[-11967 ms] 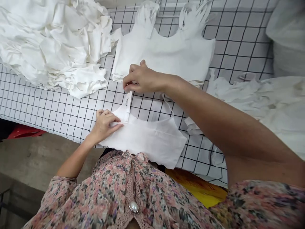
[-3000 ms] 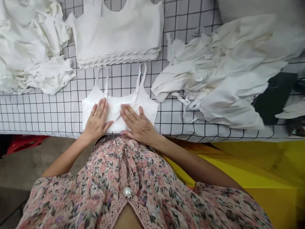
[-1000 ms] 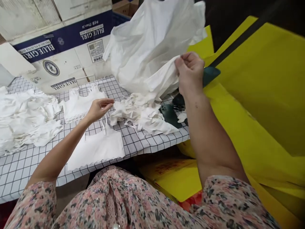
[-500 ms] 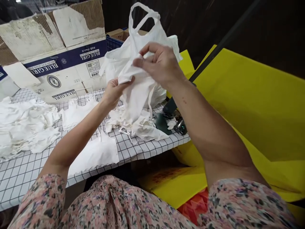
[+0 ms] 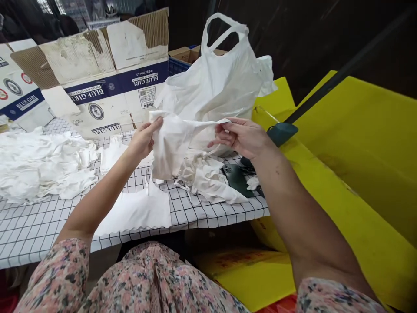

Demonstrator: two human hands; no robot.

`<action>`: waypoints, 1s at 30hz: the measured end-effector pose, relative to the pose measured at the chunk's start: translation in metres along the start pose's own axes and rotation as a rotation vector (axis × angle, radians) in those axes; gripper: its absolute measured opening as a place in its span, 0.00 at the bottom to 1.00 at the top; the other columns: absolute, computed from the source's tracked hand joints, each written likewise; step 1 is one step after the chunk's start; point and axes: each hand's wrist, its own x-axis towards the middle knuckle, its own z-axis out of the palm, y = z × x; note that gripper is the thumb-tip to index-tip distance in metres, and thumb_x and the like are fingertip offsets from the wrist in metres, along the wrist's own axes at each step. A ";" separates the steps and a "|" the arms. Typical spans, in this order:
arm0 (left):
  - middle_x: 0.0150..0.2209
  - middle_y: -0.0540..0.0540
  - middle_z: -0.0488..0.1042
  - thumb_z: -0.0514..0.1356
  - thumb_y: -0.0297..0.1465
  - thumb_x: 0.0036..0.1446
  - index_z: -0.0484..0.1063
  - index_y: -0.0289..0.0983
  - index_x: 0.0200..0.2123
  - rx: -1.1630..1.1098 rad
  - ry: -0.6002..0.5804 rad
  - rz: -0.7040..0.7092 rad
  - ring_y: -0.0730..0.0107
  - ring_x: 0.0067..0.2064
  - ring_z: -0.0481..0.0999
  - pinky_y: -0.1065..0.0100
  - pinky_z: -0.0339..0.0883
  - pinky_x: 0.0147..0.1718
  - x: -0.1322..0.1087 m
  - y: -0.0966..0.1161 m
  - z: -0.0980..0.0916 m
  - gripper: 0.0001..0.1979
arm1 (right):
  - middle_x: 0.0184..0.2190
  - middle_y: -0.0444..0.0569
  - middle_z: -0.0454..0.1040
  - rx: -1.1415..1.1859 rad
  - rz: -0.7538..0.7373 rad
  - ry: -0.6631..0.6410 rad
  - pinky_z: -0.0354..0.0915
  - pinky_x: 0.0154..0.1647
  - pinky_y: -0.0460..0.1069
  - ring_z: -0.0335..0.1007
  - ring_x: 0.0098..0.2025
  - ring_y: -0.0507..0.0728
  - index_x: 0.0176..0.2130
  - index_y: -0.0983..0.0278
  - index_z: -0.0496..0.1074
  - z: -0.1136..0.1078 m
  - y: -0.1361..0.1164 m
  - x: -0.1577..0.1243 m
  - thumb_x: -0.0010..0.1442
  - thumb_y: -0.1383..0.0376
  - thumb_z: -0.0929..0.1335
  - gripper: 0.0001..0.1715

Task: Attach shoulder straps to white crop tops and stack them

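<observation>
A white cloth garment (image 5: pixel 171 143) is stretched between my two hands above the table. My left hand (image 5: pixel 143 138) pinches its upper left corner between thumb and fingers. On the other side my right hand (image 5: pixel 246 137) grips a narrow end of it, the lower fingers curled below. Under the cloth lies a small heap of white fabric pieces (image 5: pixel 211 180) with thin straps. A white strappy top (image 5: pixel 140 208) with a wavy hem lies flat at the table's front edge. Behind my hands stands a full white plastic bag (image 5: pixel 224 82), its handles up.
A large pile of white garments (image 5: pixel 42 165) covers the table's left side. Printed cardboard boxes (image 5: pixel 114 95) stand behind it. A dark green phone (image 5: pixel 237 179) lies near the right edge of the checked tablecloth (image 5: pixel 185 211). Yellow sheeting (image 5: pixel 358 152) and a dark pole (image 5: pixel 325 78) are at right.
My hands have moved apart and lower, spreading the garment sideways; before, they were close together with the cloth bunched between them. The view has shifted left.
</observation>
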 end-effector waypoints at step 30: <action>0.24 0.50 0.74 0.67 0.21 0.48 0.79 0.35 0.28 0.475 0.091 -0.017 0.78 0.23 0.68 0.74 0.61 0.22 -0.007 -0.016 -0.064 0.04 | 0.31 0.49 0.82 0.005 0.139 0.093 0.77 0.31 0.50 0.80 0.36 0.59 0.35 0.61 0.81 0.040 -0.005 -0.003 0.55 0.52 0.80 0.17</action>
